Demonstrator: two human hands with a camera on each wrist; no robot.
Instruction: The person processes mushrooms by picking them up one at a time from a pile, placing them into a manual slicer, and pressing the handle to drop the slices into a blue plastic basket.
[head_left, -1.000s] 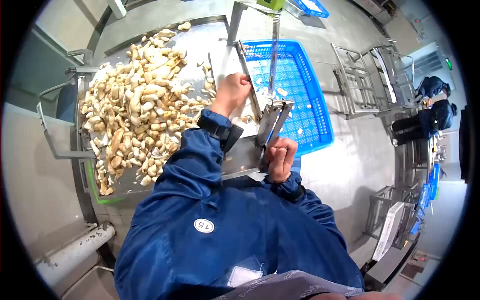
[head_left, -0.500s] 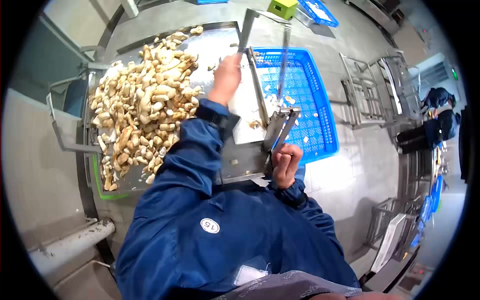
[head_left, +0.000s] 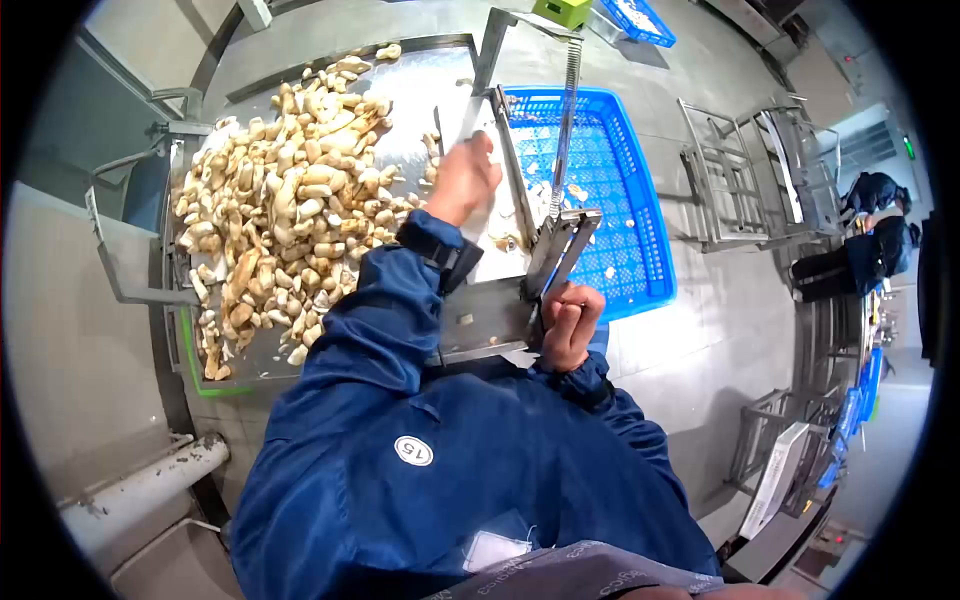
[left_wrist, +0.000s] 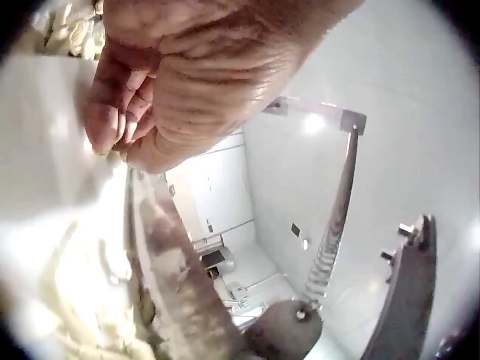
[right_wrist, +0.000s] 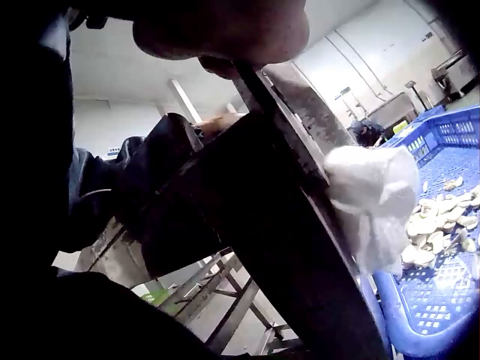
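Left hand: this hand [head_left: 466,182] has come back towards the worktop's near edge over the last half second and now hangs over or rests on the white board [head_left: 497,264]; its fingers are curled with the tips together, but whether they pinch a piece cannot be told.
Right hand: as before, this hand [head_left: 572,328] grips the near end of the steel cutter [head_left: 560,252], fingers wrapped round it, by the near right corner of the worktop [head_left: 478,338].
Mushrooms: a heap of pale and brown mushrooms [head_left: 290,205] covers the worktop's left part, spreading to its near left corner; a few lie along the board's left edge.
Board: it lies along the worktop's right edge, scraps at its near right corner.
Spring: a long coil [head_left: 571,100] rises beside the cutter.
Basket: a blue basket [head_left: 652,225] stands just past the worktop's right edge, with pale slices [right_wrist: 435,229] inside.
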